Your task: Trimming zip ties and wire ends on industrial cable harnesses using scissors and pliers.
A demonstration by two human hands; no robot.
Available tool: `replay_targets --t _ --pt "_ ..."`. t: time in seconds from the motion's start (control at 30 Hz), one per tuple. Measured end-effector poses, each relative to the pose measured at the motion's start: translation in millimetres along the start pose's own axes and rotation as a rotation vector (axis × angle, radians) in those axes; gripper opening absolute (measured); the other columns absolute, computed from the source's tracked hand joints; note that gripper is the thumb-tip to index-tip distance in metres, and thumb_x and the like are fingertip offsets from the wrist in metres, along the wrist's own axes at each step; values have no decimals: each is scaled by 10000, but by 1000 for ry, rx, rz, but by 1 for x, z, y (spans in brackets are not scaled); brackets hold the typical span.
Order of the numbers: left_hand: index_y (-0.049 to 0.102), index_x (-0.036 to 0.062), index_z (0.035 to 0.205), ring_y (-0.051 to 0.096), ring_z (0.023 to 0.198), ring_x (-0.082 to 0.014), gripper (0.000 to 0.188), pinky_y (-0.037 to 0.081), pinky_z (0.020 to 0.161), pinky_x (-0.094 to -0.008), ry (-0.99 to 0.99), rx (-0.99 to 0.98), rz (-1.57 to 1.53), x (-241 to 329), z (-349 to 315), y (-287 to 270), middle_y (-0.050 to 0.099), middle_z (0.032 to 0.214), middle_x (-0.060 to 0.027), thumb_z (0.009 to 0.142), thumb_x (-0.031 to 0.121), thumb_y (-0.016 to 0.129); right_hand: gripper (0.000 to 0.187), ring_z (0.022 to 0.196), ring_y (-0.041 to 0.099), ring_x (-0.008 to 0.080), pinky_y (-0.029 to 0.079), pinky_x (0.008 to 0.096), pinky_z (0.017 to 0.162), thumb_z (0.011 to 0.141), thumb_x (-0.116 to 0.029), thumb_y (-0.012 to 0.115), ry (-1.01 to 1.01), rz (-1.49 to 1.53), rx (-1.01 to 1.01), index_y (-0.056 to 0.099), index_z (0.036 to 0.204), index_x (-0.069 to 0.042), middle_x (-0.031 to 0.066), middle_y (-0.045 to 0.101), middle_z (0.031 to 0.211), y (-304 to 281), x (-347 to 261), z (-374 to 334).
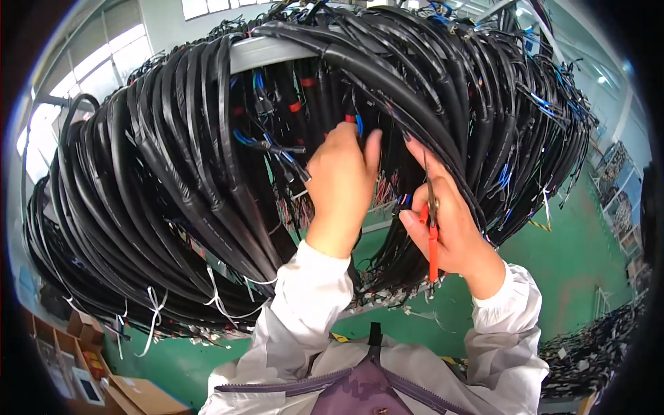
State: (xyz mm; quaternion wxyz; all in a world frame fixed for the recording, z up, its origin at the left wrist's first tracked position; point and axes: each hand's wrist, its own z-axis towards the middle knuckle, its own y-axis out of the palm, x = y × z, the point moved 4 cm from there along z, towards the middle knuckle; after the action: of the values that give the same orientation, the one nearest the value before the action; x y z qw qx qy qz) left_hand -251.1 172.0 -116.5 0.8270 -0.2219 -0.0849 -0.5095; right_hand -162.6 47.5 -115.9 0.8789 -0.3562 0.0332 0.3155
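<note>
My left hand (pixel 339 183) reaches into a gap in a large hanging mass of black cables (pixel 173 124). Its thumb stands apart from the fingers, whose tips are partly hidden next to a cable with a red band (pixel 351 118). In my right hand (pixel 449 221) is a pair of red-handled scissors (pixel 433 238), blades pointing up. That hand's index finger stretches up along a thick black cable sleeve (pixel 415 104). Loose cable ends with blue wires (pixel 259 142) and small black connectors hang just left of my left hand.
A grey metal bar (pixel 266 54) carries the cables. White ties (pixel 216 297) bind the lower bundles. Cardboard boxes (pixel 142 394) stand at the lower left on the green floor (pixel 443 332). More cables (pixel 588 360) lie at the lower right, and racks (pixel 619 187) stand beyond.
</note>
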Motion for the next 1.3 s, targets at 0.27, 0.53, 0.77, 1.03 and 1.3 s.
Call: replay_targets --t 0.27,0.53,0.77,1.03,1.3 --pt "560 32 661 291 363 -43 215 190 353 -207 -821 -636 -1623 -21 10 -1 394 470 45 833 158 592 256 682 512 294 456 347 707 779 4 624 -13 29 7 393 888 11 301 326 1350 1 -4 2" --pt "542 51 720 300 386 -35 169 218 356 -186 -1030 -692 -1935 -12 5 2 384 515 43 864 138 559 242 688 511 286 456 343 706 787 -11 627 24 30 9 402 872 3 298 326 1353 0 -3 0" --pt "545 -8 811 293 359 -37 150 233 330 -178 -1148 -641 -2006 -8 3 1 343 479 56 899 107 504 251 709 536 284 459 340 686 780 -13 636 29 12 21 398 860 -3 296 330 1352 2 -4 1" --pt "503 73 739 262 384 -36 168 212 361 -189 -956 -624 -1910 -7 3 -9 310 487 66 897 127 516 247 761 565 298 462 357 769 728 -26 663 -37 -10 14 491 899 20 238 417 1255 0 -13 3" --pt "403 121 634 228 408 -30 267 181 390 -211 -744 -662 -1615 -17 5 -26 280 485 70 878 124 512 429 673 580 276 479 325 625 740 14 667 151 -57 234 533 1147 0 126 594 821 16 -18 6"
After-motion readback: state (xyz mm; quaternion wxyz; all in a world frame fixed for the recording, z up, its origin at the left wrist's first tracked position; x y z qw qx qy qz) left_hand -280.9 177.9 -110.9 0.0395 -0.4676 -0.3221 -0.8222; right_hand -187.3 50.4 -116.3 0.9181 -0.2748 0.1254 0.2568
